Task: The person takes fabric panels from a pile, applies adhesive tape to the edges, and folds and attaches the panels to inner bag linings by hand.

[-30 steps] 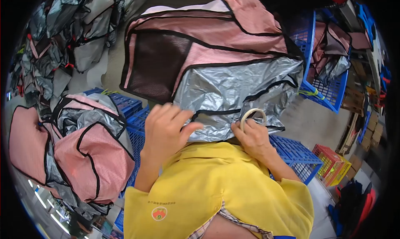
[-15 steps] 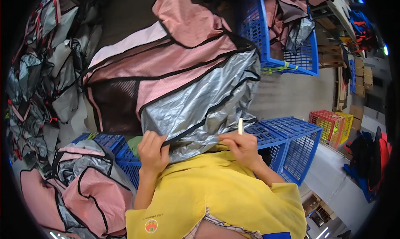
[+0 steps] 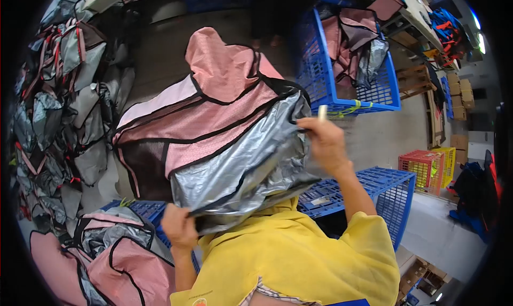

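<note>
Left hand (image 3: pixel 179 227) pinches the near-left edge of the pink-and-silver fabric piece (image 3: pixel 224 116); right hand (image 3: pixel 327 143), a bit blurred, pinches it farther out on the right, pale band (image 3: pixel 323 112) upright at its fingers. Silver lining (image 3: pixel 214 178) spans between both grips, pink side beyond, blue crate (image 3: pixel 355 104) past right hand

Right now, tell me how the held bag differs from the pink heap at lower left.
The held bag is spread out, its edge pinched by the left hand and right hand; the heap lies bunched up, with no hand on it. The held bag shows a dark mesh panel; the heap shows none that I can see. Both are pink, silver and black.
</note>
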A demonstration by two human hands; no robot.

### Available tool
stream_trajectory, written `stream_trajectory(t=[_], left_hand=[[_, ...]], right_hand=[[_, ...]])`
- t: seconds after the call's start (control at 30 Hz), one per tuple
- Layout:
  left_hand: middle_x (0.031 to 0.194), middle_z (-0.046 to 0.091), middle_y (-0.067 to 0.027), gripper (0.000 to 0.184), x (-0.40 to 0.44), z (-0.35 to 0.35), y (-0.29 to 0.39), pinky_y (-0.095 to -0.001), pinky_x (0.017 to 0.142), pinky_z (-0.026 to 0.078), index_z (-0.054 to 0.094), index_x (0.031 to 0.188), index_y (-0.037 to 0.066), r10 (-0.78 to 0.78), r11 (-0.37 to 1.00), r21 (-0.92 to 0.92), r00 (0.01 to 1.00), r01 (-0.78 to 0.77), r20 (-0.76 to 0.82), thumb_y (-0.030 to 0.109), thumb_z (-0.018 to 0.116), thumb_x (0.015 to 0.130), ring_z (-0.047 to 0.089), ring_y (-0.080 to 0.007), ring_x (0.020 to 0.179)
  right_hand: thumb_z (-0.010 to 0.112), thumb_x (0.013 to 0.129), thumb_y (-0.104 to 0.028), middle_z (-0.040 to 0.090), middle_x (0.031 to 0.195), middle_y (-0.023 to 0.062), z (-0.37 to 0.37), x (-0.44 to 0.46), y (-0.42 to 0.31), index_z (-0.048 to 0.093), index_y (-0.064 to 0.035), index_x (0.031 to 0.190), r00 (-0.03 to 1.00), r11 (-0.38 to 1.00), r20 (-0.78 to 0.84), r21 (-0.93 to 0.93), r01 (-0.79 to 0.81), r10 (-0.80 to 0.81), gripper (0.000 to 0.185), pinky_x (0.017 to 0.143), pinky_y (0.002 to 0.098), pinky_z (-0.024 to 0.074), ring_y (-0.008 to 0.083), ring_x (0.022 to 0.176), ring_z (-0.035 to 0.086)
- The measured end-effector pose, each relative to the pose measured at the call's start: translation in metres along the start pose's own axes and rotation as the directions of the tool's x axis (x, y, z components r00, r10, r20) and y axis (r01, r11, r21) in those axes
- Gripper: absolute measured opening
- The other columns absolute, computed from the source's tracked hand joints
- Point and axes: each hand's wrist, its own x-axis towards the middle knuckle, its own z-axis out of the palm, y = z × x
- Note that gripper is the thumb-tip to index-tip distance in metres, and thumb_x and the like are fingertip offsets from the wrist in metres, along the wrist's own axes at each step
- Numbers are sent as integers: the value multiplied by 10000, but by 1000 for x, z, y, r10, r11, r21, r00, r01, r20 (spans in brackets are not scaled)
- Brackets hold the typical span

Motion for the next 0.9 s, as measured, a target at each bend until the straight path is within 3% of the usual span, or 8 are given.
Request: stream_trajectory(t=[0.03,0.07,0.17,0.4,0.67,0.73,0.83,0.9], left_hand=[[698,497,-123,168,3,-16,-4,-399,554,364,640,878,2,-67,996,54,993,72,-100,-51,637,718,485,-319,618],[703,503,-113,197,3,-32,-6,-385,561,369,678,908,9,-76,992,88,987,90,-144,-61,637,728,485,-297,625],[701,485,-94,262,7,-43,-12,-345,575,386,711,945,26,-86,982,154,981,114,-177,-97,650,722,490,-250,644],[735,505,-115,345,-8,-38,-34,-357,607,429,718,959,19,-120,967,214,988,139,-99,-157,597,688,539,-275,679],[814,550,-162,176,11,-48,-30,-407,698,463,626,935,-34,-263,949,206,959,238,106,-75,574,772,568,-355,766],[874,573,-165,265,16,-46,-29,-422,737,468,638,1031,-15,-236,950,244,960,195,148,-22,656,767,576,-366,826],[1038,591,-169,585,43,-32,2,-381,792,477,584,1267,44,17,958,282,992,-52,125,39,767,712,589,-347,954],[992,589,-159,572,61,-11,19,-386,770,476,602,1257,56,69,949,298,989,-105,128,34,749,704,590,-339,918]], right_hand=[[611,805,116,735,998,121,-3,-1,2,682,-23,996,977,949,-53,252,-187,206,247,777,325,556,302,894,709],[595,798,150,733,1014,133,-4,-6,-5,695,-27,950,967,934,-8,261,-242,253,254,796,324,557,304,902,712],[620,782,151,734,1036,137,11,-28,-21,697,-29,940,982,962,-43,211,-171,184,252,786,321,561,292,901,716],[671,724,127,725,1096,143,1,-45,-41,713,-33,909,977,1000,-214,1,-28,27,248,744,331,573,292,887,715],[731,696,90,690,1163,141,-19,-52,-74,728,-42,915,968,999,-248,-21,26,-31,256,638,298,549,217,732,654],[741,700,86,685,1167,142,-19,-52,-78,730,-45,915,970,999,-240,-1,33,-32,252,629,289,543,207,733,656],[740,702,90,688,1162,145,-18,-54,-79,729,-31,904,971,998,-234,6,56,-54,235,617,289,540,210,731,655],[736,700,95,690,1155,151,-19,-55,-83,730,-23,903,974,999,-220,8,54,-51,235,621,292,542,217,745,664]])
